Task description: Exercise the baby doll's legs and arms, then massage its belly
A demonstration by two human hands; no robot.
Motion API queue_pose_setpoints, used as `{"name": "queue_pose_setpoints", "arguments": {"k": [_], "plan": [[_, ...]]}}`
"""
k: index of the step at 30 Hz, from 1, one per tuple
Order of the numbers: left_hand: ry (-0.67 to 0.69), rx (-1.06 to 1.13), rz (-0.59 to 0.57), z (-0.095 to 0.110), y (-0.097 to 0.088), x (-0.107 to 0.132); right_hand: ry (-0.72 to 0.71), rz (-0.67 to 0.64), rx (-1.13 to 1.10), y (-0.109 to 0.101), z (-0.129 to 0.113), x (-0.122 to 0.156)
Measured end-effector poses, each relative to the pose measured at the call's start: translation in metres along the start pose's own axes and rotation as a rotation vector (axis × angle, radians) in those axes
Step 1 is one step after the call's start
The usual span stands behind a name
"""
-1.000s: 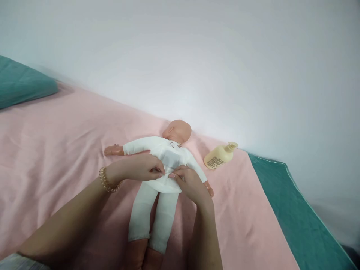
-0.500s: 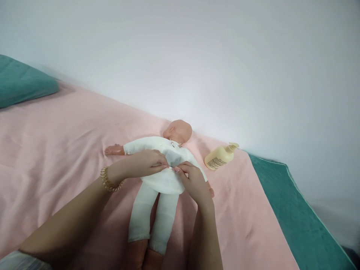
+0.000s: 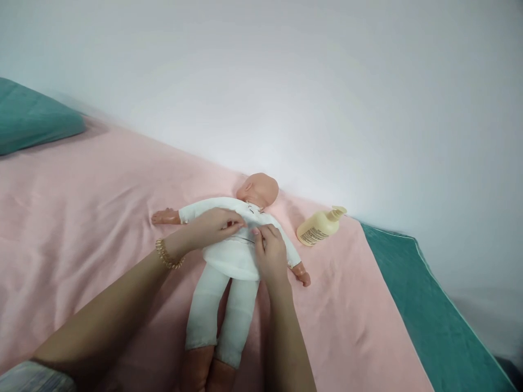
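A baby doll (image 3: 229,262) with a white cloth body and brown plastic head, hands and feet lies stretched out, its head turned aside. Both my hands are over its middle. My left hand (image 3: 217,224), a coiled gold band on its wrist, has thumb and fingertips pinched together on the left side. Close by on the right, my right hand (image 3: 271,246) is bent with thumb against fingers. Whatever lies between the fingertips is too small and blurred to make out. A thin dark line (image 3: 244,238) crosses the white cloth just below them.
A yellow pump bottle (image 3: 317,228) leans right of the doll. The doll lies on a pink sheet (image 3: 102,218) against a white wall (image 3: 261,81). A green pillow (image 3: 36,117) is at the far left, and green cloth (image 3: 417,288) borders the sheet on the right.
Both hands have moved slightly up the doll's body and their fingertips have drawn a little apart. The dark line and the doll's right-side hand now show more plainly.
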State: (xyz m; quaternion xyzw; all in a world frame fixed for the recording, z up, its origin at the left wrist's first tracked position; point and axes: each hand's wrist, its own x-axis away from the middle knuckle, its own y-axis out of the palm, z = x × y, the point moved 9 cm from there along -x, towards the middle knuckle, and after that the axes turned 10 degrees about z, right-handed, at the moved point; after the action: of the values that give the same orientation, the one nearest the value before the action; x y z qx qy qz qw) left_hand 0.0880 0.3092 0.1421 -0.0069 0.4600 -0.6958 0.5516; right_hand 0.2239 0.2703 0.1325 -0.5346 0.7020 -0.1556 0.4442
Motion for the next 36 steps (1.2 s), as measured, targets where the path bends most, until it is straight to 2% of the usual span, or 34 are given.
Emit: {"name": "queue_pose_setpoints", "arguments": {"k": [3,5,8,14,19,25,36], "plan": [[0.015,-0.003,0.093,-0.005,-0.002,-0.004,-0.02,0.161,-0.093,-0.004,0.009,-0.003],[0.085,-0.039,0.153,-0.001,0.0,-0.004,-0.033,0.182,-0.139,-0.002,0.014,-0.005],[0.146,-0.064,0.117,0.005,0.014,-0.001,-0.039,0.118,-0.176,0.006,0.018,-0.006],[0.116,-0.125,0.003,-0.003,0.033,0.0,-0.011,0.031,-0.134,0.017,0.023,-0.011],[0.119,-0.135,0.001,-0.005,0.034,0.001,-0.016,-0.001,-0.09,0.021,0.022,-0.013],[0.166,-0.129,0.158,0.002,0.023,0.001,-0.038,0.127,-0.134,0.013,0.02,-0.009],[0.072,-0.137,0.082,-0.013,0.034,0.0,-0.015,0.001,-0.122,0.027,0.025,-0.012]]}}
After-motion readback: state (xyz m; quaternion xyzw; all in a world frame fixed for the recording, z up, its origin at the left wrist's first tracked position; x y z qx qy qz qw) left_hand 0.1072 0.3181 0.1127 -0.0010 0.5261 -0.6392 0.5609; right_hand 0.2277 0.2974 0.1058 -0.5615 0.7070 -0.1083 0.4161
